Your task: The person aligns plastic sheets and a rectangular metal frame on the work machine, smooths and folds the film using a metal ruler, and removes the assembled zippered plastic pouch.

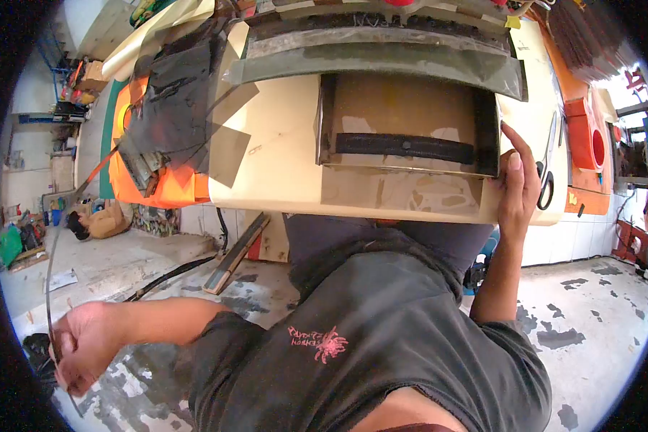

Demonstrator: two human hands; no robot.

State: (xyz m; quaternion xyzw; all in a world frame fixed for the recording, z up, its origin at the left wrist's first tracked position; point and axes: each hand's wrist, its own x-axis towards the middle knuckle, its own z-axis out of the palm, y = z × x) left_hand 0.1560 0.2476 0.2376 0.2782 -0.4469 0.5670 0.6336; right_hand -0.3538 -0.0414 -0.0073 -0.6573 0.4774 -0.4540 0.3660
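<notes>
At the lower left, my left hand [86, 347] has its fingers curled around a thin dark strip [49, 277]. The strip bends upward toward the table's left side, where it looks orange. A crumpled black thing [39, 353] shows beside this hand; I cannot tell what it is. My right hand [520, 183] rests at the table's front edge, index finger stretched out against the right side of a dark rectangular frame [488, 137]. Inside the frame lies a black bar [405, 147]. Scissors [546, 169] with black handles lie just right of this hand.
A pale yellow sheet [266, 173] covers the table. Dark sheets [176, 93] and orange material [191, 189] lie at its left. A long grey-green strip [381, 63] crosses behind the frame. An orange-red tape roll [585, 135] stands right. A wooden plank [236, 255] leans below.
</notes>
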